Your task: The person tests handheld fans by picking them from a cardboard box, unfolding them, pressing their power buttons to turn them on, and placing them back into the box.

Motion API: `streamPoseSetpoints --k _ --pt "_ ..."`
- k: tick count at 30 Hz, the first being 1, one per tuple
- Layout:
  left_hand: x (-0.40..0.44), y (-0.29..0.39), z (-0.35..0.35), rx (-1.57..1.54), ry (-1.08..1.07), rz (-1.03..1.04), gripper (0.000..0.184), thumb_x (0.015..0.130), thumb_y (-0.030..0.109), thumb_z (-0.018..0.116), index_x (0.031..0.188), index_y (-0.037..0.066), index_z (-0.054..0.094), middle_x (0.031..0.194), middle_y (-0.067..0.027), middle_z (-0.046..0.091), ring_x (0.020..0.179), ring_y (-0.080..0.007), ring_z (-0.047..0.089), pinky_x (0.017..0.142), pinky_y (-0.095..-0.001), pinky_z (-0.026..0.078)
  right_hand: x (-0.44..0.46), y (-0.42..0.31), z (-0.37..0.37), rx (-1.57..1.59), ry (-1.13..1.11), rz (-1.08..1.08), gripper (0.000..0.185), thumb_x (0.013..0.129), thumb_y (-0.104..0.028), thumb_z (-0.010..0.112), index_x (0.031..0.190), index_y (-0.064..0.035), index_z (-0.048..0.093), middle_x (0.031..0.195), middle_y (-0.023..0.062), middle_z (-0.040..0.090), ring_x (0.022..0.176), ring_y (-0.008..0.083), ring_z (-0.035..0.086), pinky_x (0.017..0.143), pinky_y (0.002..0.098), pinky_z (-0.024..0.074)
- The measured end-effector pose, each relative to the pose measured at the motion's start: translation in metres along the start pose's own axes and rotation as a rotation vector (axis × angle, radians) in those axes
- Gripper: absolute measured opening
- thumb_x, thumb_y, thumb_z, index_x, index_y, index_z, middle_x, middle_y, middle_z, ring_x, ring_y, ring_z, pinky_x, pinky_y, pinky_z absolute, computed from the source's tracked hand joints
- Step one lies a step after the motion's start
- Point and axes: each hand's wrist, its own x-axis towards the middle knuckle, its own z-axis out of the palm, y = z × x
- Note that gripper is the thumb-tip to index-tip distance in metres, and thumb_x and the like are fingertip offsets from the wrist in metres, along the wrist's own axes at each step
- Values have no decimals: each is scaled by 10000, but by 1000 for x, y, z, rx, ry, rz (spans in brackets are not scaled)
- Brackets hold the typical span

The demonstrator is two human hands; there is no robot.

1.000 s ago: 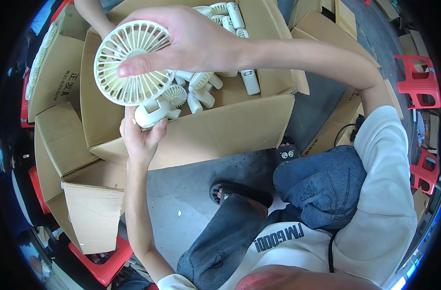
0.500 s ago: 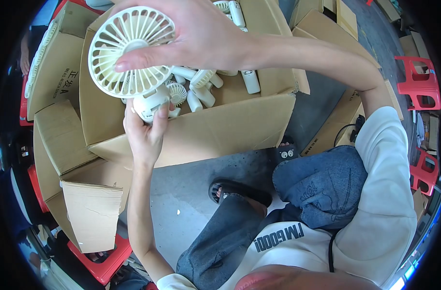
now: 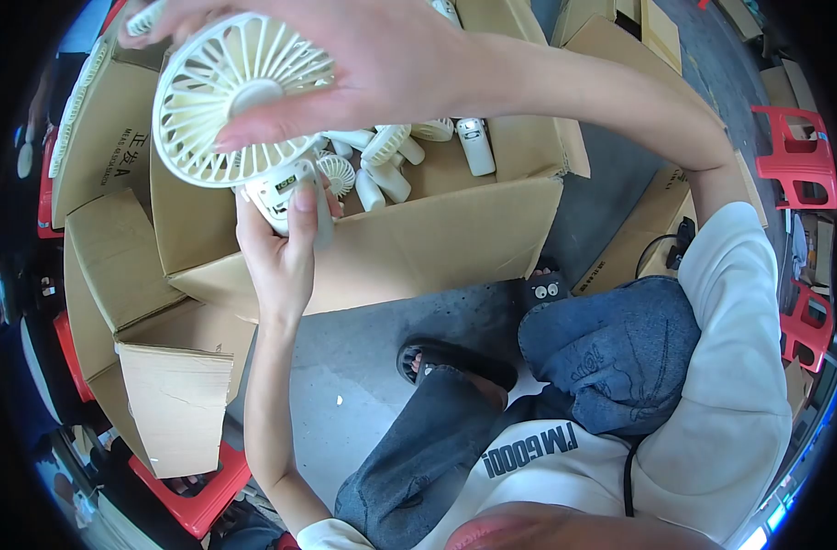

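Observation:
My right hand (image 3: 373, 69) is closed round the large round grille of a cream handheld fan (image 3: 194, 115), its thumb lying across the slats. Just below, my left hand (image 3: 281, 266) grips the fan's white body, where a small lit display (image 3: 286, 184) faces up. Both hands are over the near left part of an open cardboard box (image 3: 418, 243). Inside it lie several small white fans (image 3: 386, 174), heads and handles jumbled together. My right hand and the grille hide part of the box.
A co-worker's hand (image 3: 166, 23) holds a white piece at the top left. Another open carton (image 3: 176, 394) stands at the left. Red stools (image 3: 797, 156) are on the right, and a red stool (image 3: 203, 500) is at the lower left. More cardboard (image 3: 620, 55) lies at the upper right.
The fan has shifted up and left, and its body has turned so that the display shows. My left hand has moved slightly right. A co-worker's hand with a white piece has appeared at the top left.

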Motion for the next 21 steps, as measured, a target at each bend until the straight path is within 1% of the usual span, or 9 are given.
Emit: streamPoseSetpoints --k 2,5,10,11,13,14,19,21 --pt "-2 -3 -4 -14 -7 -1 296 1004 283 454 1119 10 442 911 -102 598 694 -154 599 601 -278 495 0 0 0 -25 -14 -22 543 807 -249 678 1225 17 456 1149 193 518 1065 324 530 906 393 439" --pt "-4 -7 -10 16 -115 -37 310 1005 296 450 1128 13 432 916 -100 592 679 -151 591 593 -274 489 -2 0 1 -65 -35 -56 559 816 -266 647 1249 26 449 1179 198 505 1101 337 507 942 419 411" --pt "1 -2 -11 -10 -82 -88 312 1000 304 459 1113 14 439 905 -94 590 666 -144 582 584 -270 483 -5 -1 4 -133 -66 -122 590 831 -295 597 1288 41 437 1228 208 484 1162 357 468 1002 463 365" --pt "2 -1 -11 -15 -82 -83 305 993 291 477 1119 16 437 860 -81 594 659 -131 581 581 -260 478 -6 0 4 -134 -66 -126 590 831 -295 597 1288 41 437 1228 208 484 1162 357 468 1002 463 365" --pt "3 0 -11 -26 -82 -75 299 978 266 512 1131 21 433 769 -54 603 645 -107 578 575 -239 468 -9 3 8 -346 -107 -132 502 851 -365 612 1217 -29 539 1205 143 549 1120 301 520 946 419 417" --pt "3 0 -11 -26 -81 -74 299 978 266 512 1131 21 433 769 -54 603 645 -107 578 575 -239 468 -10 5 9 -451 -126 -134 464 861 -400 619 1181 -65 590 1194 111 581 1099 273 547 919 397 444" --pt "4 0 -10 -44 -54 -121 279 975 251 518 1118 20 458 777 -51 603 619 -108 577 545 -238 467 -12 8 13 -385 -22 -121 400 901 -338 559 1218 -94 568 1121 93 606 1031 289 567 901 406 447" --pt "6 1 -11 -62 -66 -149 265 974 246 519 1103 19 474 787 -54 605 607 -109 578 534 -240 469 -12 8 14 -285 -28 -15 405 911 -348 541 1214 -81 569 1120 106 607 1021 291 572 897 405 448"
